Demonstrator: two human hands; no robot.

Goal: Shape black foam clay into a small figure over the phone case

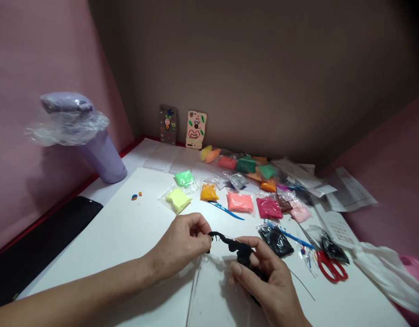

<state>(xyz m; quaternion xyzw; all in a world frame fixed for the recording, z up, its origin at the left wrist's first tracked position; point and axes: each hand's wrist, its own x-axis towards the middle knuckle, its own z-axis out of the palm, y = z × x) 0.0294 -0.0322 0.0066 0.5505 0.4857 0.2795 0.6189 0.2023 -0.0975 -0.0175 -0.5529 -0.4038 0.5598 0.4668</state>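
A clear phone case (pixel 214 297) is tilted up in front of me, its left edge faintly visible. Black clay (pixel 242 253) runs in an uneven, lumpy strip along its upper edge and down the right side. My left hand (pixel 187 243) pinches the thin left end of the strip between thumb and fingers. Gripping the case at its right side is my right hand (pixel 269 277), thumb in front and fingers behind, against the clay. The palm hides part of the clay there. A bag of black clay (pixel 276 239) lies just beyond the right hand.
Bright clay packets, among them a coral one (pixel 240 202), spread across the white table. Red-handled scissors (pixel 330 267) and a blue modelling tool (pixel 226 210) lie nearby. Two decorated phone cases (pixel 196 129) lean on the wall. A purple tumbler (pixel 102 154) stands left, above a black slab (pixel 42 245).
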